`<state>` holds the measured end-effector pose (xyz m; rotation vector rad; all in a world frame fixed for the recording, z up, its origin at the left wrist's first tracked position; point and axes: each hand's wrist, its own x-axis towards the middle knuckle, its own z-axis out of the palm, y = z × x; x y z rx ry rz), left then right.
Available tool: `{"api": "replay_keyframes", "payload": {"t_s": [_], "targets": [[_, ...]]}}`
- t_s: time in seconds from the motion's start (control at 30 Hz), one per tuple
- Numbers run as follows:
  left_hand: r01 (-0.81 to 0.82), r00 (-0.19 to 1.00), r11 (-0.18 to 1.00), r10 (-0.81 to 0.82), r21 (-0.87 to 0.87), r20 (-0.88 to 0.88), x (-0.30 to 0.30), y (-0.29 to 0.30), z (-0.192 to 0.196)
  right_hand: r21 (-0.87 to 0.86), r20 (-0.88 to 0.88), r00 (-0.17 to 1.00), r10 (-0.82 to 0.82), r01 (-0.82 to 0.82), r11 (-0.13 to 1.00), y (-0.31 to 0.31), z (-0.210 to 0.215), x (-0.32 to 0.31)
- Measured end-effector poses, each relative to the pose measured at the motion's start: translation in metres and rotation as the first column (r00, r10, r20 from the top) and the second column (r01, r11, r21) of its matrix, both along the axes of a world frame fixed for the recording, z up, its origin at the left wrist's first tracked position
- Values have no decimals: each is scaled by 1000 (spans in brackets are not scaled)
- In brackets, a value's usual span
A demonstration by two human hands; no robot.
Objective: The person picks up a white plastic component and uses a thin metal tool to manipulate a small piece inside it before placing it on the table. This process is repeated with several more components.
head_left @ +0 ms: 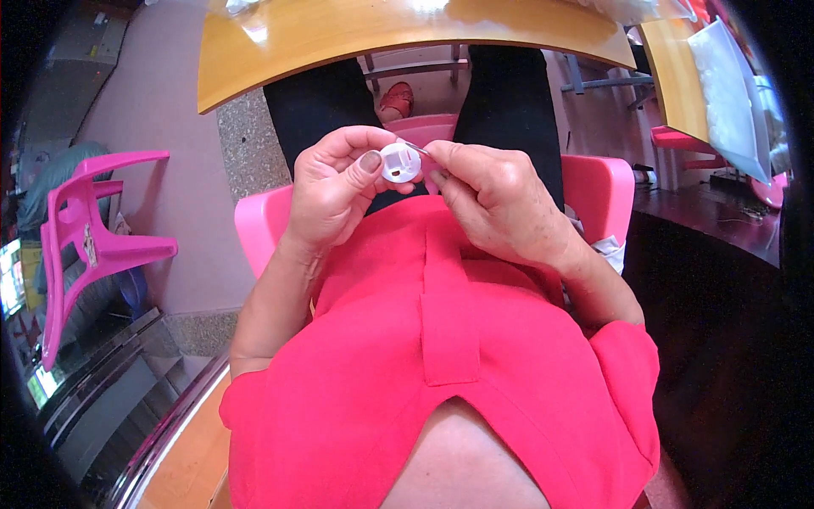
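Above my lap, my left hand (335, 187) is closed on a small round white plastic piece (401, 165), thumb on its near side and fingers behind it. A recess and a small dark spot show in the face of the piece. My right hand (504, 199) pinches a thin metal tool (414, 148), slim like a needle or tweezers; its exact kind is too small to tell. The tool's visible length reaches over the upper edge of the white piece. Whether its tip touches the piece cannot be made out.
A light wooden table (407, 38) stands in front of my knees. On my left is a bright pink plastic chair (89, 242). A white tray (729, 102) with pale contents rests on another table at the right. My own pink seat (604, 191) shows beside my hips.
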<state>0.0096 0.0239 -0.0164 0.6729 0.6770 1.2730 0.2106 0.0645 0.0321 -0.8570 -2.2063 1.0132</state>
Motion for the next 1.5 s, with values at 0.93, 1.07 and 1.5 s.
{"api": "replay_keyframes", "payload": {"t_s": [0.93, 1.07, 1.5], "targets": [[-98, 987, 995, 94, -25, -130, 5, 1, -2, -330, 8, 992, -123, 119, 937, 6, -16, -11], [-104, 989, 991, 94, -84, -117, 9, 4, -3, -434, -3, 991, -131, 117, 893, 12, -19, -11], [-70, 995, 984, 56, -166, -89, 6, 11, -11, -633, 8, 993, -120, 98, 768, 31, -19, -7]]}}
